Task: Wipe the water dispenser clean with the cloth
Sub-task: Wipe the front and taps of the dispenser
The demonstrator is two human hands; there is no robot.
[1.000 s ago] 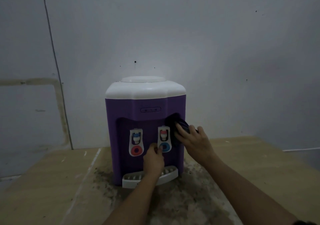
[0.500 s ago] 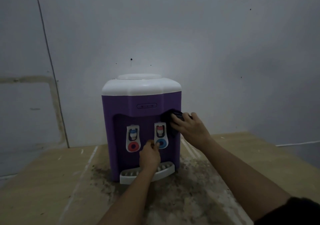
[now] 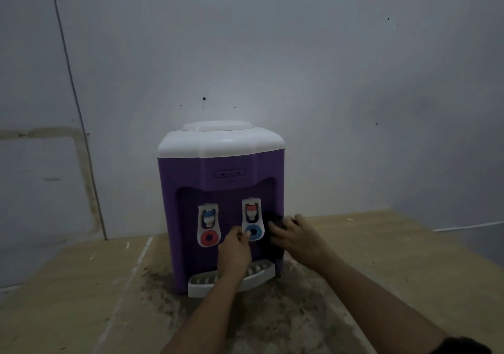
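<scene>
A purple water dispenser (image 3: 218, 190) with a white lid stands on a wooden table against the wall. It has two white taps and a white drip tray (image 3: 261, 274) at its base. My right hand (image 3: 297, 239) presses a dark cloth (image 3: 274, 225) against the dispenser's lower right front edge, beside the right tap. The cloth is mostly hidden under my fingers. My left hand (image 3: 234, 252) is at the front, its fingertips pinching the blue ring of the right tap (image 3: 253, 222).
The table (image 3: 381, 258) is light wood with a dirty, stained patch (image 3: 272, 312) around and in front of the dispenser. A plain grey wall stands close behind. A white cable (image 3: 463, 227) runs along the far right.
My right hand has slid the cloth downward along the dispenser's right front edge, from beside the tap's top to near its bottom. My left hand has stayed at the right tap.
</scene>
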